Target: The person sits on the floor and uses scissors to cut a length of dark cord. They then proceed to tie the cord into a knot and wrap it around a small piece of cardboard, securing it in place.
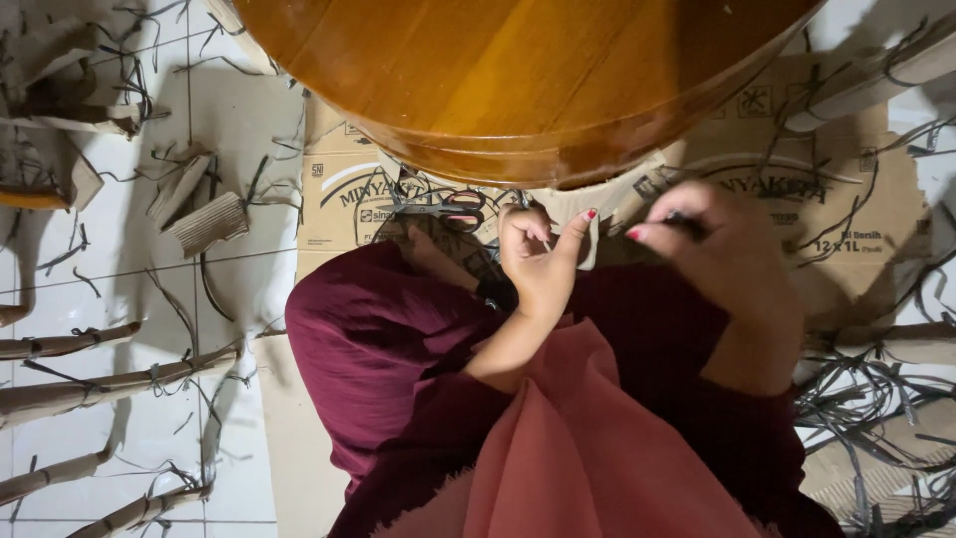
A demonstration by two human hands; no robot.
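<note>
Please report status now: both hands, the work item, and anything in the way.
Left hand curled, thumb up, contents unclear. Right hand pinching a thin dark strip. Black-handled scissors lying on flattened brown cardboard. Round glossy wooden tabletop overhangs the work.

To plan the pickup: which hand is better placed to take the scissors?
Probably left: the left hand is beside the scissors; the right hand is farther away and pinches a dark thing.

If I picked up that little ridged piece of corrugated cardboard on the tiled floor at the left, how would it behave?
The ridged corrugated cardboard piece is probably light, being small, thin board. It likely bends along its flutes and stays stiffer across them. Lying flat on the white tiled floor, it would probably slide rather than roll.
</note>
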